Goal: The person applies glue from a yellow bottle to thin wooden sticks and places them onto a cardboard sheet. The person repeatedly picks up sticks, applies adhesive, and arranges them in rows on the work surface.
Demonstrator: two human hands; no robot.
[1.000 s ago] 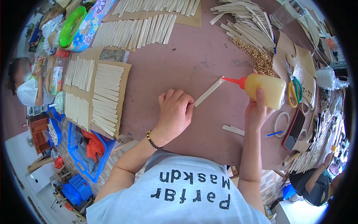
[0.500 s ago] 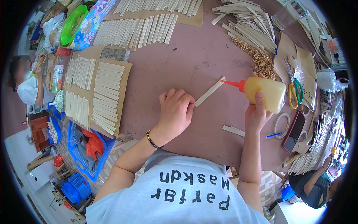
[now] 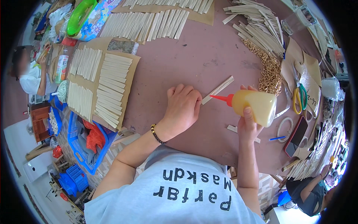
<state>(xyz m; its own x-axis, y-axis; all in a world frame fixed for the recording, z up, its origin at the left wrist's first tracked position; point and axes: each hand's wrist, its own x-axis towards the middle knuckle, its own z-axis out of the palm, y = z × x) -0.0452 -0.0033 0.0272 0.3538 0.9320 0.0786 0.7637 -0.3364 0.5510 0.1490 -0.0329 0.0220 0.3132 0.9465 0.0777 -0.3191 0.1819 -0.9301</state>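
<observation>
A thin pale strip lies slantwise on the brown table. My left hand rests at its near end, thumb and forefinger closed together on it. A squeeze bottle of yellowish glue with a red nozzle is gripped in my right hand, tilted sideways. The nozzle tip points left, close to the strip near my left fingers; whether it touches cannot be made out. A short pale strip lies beside my right wrist, which partly covers it.
Rows of pale strips lie on brown card at left. Loose strips and gold-coloured chain links are piled at far right. Scissors, a phone and a blue pen lie right. Two other people sit at the sides.
The glue bottle's nozzle has moved from the strip's far end down along it toward my left hand. My left hand still holds the near end. The whole view has shifted slightly.
</observation>
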